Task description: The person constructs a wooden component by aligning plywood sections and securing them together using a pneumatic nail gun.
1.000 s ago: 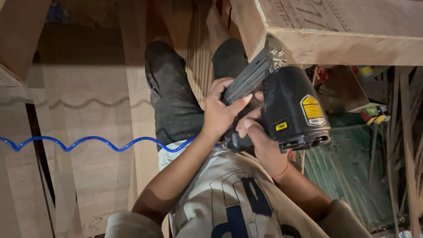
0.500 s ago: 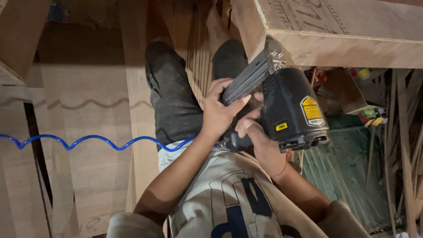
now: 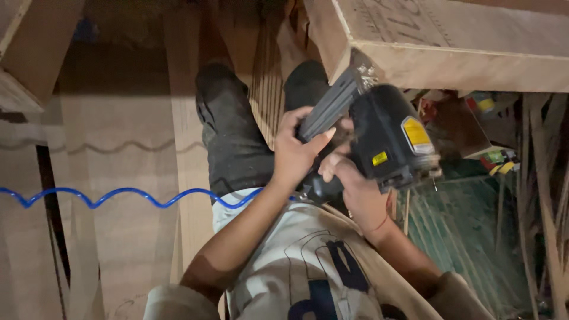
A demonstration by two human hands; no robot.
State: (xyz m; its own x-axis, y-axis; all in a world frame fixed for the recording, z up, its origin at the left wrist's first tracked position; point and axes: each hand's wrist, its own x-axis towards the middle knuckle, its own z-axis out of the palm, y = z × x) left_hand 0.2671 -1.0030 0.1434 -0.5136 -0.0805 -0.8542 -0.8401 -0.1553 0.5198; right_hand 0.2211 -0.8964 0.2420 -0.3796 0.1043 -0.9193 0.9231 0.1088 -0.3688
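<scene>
Gripping black nail gun point(image 3: 388, 139): left hand point(image 3: 296, 154) on magazine, right hand point(image 3: 355, 189) on handle.

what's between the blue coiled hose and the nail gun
In the head view, the left hand lies between the blue coiled hose and the nail gun, gripping its long magazine.

Black nail gun point(image 3: 388, 139), tilted, seemingly against plywood.

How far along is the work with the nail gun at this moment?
Done: nothing finished shows; no driven nail can be made out. In hand: the right hand grips the black nail gun by its handle, while the left hand holds its grey magazine, with the blue coiled hose trailing left. Left: the gun's nose is hidden, so whether it meets the plywood box is unclear.
</scene>
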